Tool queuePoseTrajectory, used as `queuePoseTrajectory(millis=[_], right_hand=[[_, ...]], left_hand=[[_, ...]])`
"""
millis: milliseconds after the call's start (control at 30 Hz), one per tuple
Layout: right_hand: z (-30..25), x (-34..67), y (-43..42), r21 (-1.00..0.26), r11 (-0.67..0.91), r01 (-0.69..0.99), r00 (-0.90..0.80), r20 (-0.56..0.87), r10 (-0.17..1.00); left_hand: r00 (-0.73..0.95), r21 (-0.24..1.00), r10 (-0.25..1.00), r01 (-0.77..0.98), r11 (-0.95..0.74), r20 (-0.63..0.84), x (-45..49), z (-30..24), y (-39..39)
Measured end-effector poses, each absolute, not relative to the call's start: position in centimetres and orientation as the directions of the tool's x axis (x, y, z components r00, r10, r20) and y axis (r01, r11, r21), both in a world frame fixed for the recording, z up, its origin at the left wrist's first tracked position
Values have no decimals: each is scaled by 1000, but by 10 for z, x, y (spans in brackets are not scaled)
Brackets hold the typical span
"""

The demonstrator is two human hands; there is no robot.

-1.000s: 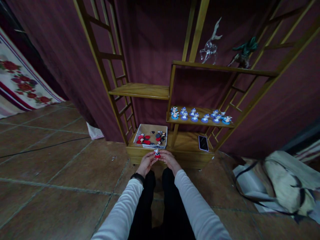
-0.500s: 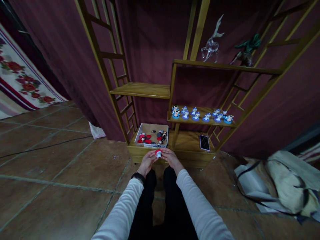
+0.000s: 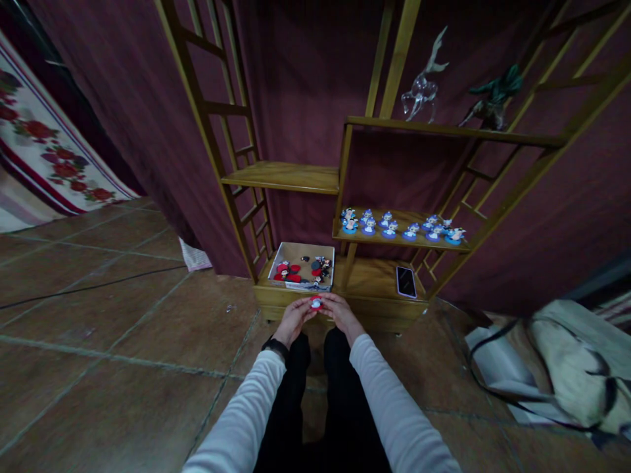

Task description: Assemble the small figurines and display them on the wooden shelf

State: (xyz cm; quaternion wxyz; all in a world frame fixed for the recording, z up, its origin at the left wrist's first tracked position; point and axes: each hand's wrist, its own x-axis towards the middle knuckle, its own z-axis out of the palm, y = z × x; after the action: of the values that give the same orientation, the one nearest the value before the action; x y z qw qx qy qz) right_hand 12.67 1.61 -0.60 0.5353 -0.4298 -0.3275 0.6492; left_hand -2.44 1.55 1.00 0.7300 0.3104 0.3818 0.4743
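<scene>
Evidently, left hand (image 3: 292,318) and right hand (image 3: 341,311) pinch a red-and-white piece (image 3: 316,303), lower centre of frame; likely light, stiff, slightly slippery; best held by its red edge.

Left forearm (image 3: 244,408) and right forearm (image 3: 392,401), both in pale sleeves, extend forward and converge ahead of the dark-clad legs (image 3: 340,387). Left hand (image 3: 292,317) and right hand (image 3: 342,312) are level, near each other at centre; fingers (image 3: 304,304) point inward, bent in a pinch. Exact fingertip placement: too small to tell.
</scene>
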Motion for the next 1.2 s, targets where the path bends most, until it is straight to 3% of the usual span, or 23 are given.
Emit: queuePoseTrajectory(millis=[267, 533, 933, 1200], right_hand=[[-4, 131, 13, -900, -239, -363, -121, -209, 970], [-3, 126, 12, -888, -242, -391, -77, -230, 970], [-6, 133, 17, -876, -351, -330, -143, -322, 936], [-3, 127, 19, -823, -377, -425, -99, -372, 923]], left_hand=[[250, 839, 931, -416, 350, -265, -26, 9, 15], [305, 825, 910, -408, 390, -280, -25, 9, 16], [310, 842, 896, -342, 418, -319, -24, 8, 17], [242, 822, 917, -414, 392, -316, -20, 6, 18]])
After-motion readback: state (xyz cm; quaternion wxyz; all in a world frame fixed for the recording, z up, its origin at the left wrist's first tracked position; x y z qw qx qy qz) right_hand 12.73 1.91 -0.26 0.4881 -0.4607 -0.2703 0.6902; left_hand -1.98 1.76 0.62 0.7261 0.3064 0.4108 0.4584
